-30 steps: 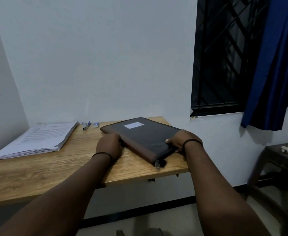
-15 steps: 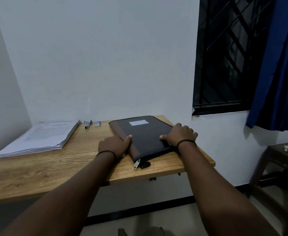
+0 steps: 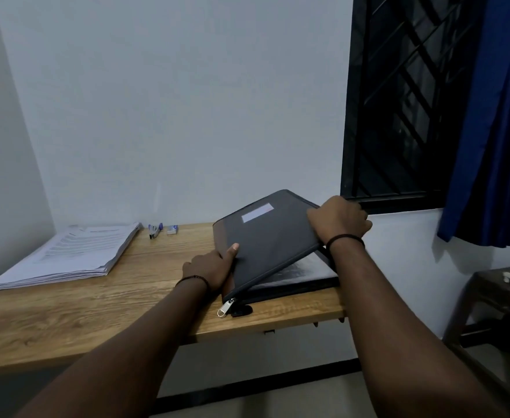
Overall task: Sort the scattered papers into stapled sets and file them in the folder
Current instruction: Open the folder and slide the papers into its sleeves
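A dark zippered folder (image 3: 273,236) with a white label lies at the right end of the wooden table (image 3: 76,312). Its front cover is lifted at an angle, showing shiny plastic sleeves inside. My right hand (image 3: 339,220) grips the cover's right edge, fingers curled over it. My left hand (image 3: 210,267) holds the folder's left spine side, thumb on the cover. A thick stack of printed papers (image 3: 67,254) sits at the table's left. A small stapler (image 3: 154,230) lies near the wall.
A small staple box (image 3: 172,229) lies beside the stapler. The folder's zipper pull (image 3: 226,307) hangs near the table's front edge. A barred window (image 3: 398,101) and blue curtain (image 3: 495,122) are at right. A dark stool (image 3: 501,300) stands at lower right.
The folder was closed and flat; now its cover is raised on the right side. My right hand moved from the cover's top to its right edge and lifted it.
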